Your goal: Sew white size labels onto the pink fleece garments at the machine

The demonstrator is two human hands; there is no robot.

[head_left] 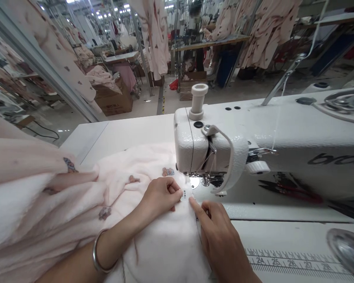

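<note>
Pale pink plush fabric [171, 236] with small printed figures lies bunched across the sewing machine's bed, its right edge close to the needle area. My left hand [161, 195], with a silver bangle on the wrist, is closed in a pinch at the left edge of a small white label [184, 194] with dark lettering. Just right of the label, my right hand [220, 232] presses the fabric edge with a stretched index finger, its other fingers loosely bent. The white sewing machine [212, 145] stands directly beyond both hands, its presser foot partly hidden under the head.
Red-handled snips [292, 191] lie under the machine arm, and dark scissors [346, 210] are at the right. A ruler scale [292, 262] runs along the table's front. Behind are a cardboard box [113, 98], hanging garments [155, 39] and a person at another table.
</note>
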